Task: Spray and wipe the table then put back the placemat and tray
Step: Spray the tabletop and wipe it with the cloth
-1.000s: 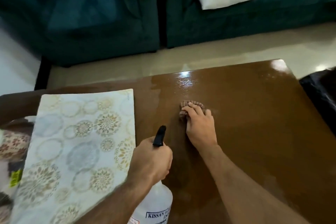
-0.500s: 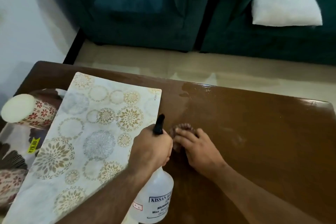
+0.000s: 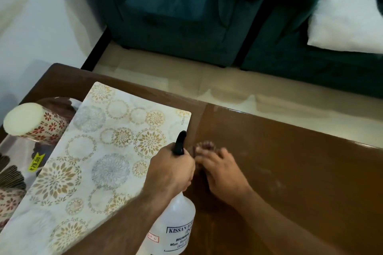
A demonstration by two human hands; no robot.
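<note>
My left hand point(image 3: 170, 168) grips the black head of a white spray bottle point(image 3: 176, 225), holding it upright over the glossy brown table point(image 3: 300, 172). Just right of it, my right hand point(image 3: 223, 174) lies flat on a small brownish cloth point(image 3: 204, 145) and presses it to the tabletop; the hand is blurred and only the cloth's far edge shows past the fingers. A pale placemat point(image 3: 107, 157) with gold and grey floral circles lies on the left part of the table, its left side overlapping a patterned tray point(image 3: 12, 151).
A candle in red floral wrap point(image 3: 31, 122) lies on the tray at the far left. Beyond the table are a tiled floor strip point(image 3: 207, 80), a teal armchair point(image 3: 176, 10) and a teal sofa with a white cushion point(image 3: 344, 12). A white wall is at left.
My right hand has slid the cloth leftward across the table, toward the placemat's edge and the bottle. The view has swung left, bringing the tray and candle in. My left hand keeps its grip.
</note>
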